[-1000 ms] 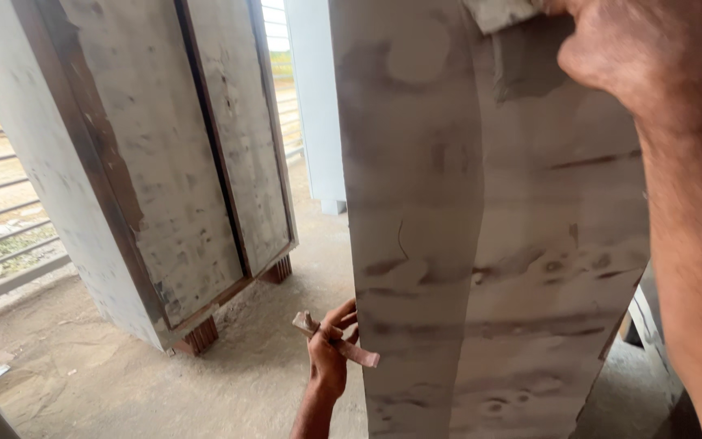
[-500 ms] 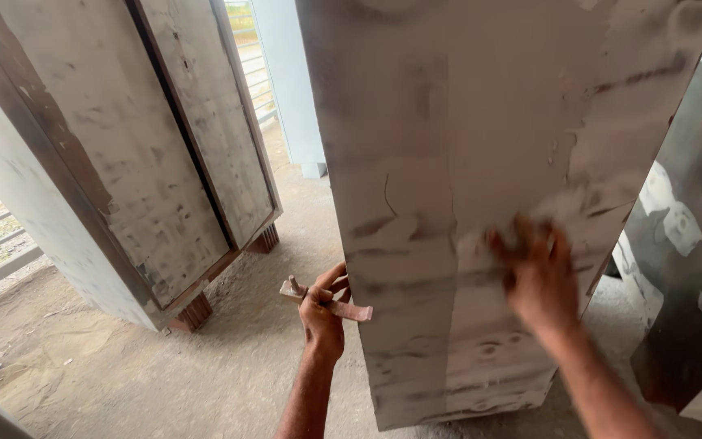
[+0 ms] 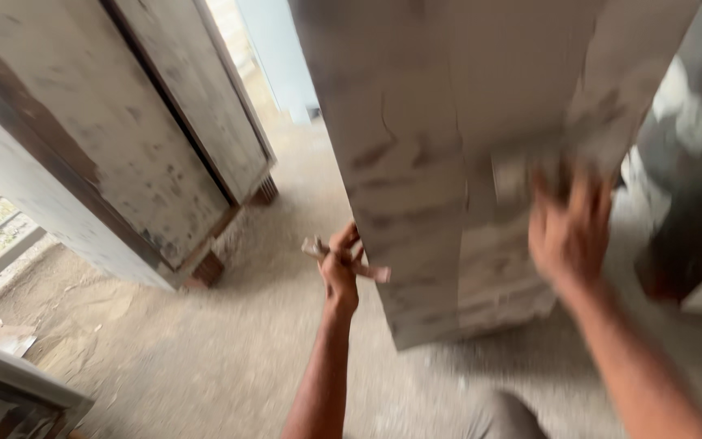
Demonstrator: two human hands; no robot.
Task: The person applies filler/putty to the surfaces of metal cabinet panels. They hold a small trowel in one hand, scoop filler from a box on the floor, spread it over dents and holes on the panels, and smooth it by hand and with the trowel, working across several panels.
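We stood over a tall grey-veined slab [image 3: 416, 162] that rose upright from the floor [image 3: 205, 358], its lower corner resting on the ground just ahead of us. Our left hand [image 3: 340, 264] was closed around a small stick-like piece [image 3: 371, 272], reddish in colour, with its far end lying against the slab's left edge, near the bottom. Our right hand [image 3: 569, 228] was spread wide, fingers apart, flat against the slab's face to the right of the left hand and somewhat higher; it was blurred, so we could not tell how firmly it pressed. The slab thus sat between our two hands, the left at its edge and the right on its front. To the left, well apart from the slab, more slabs [image 3: 123, 138] leaned together on bricks [image 3: 205, 268]. Behind the right hand, dark stone [image 3: 684, 236] with pale patches stood near the slab. The floor was dusty and rough.
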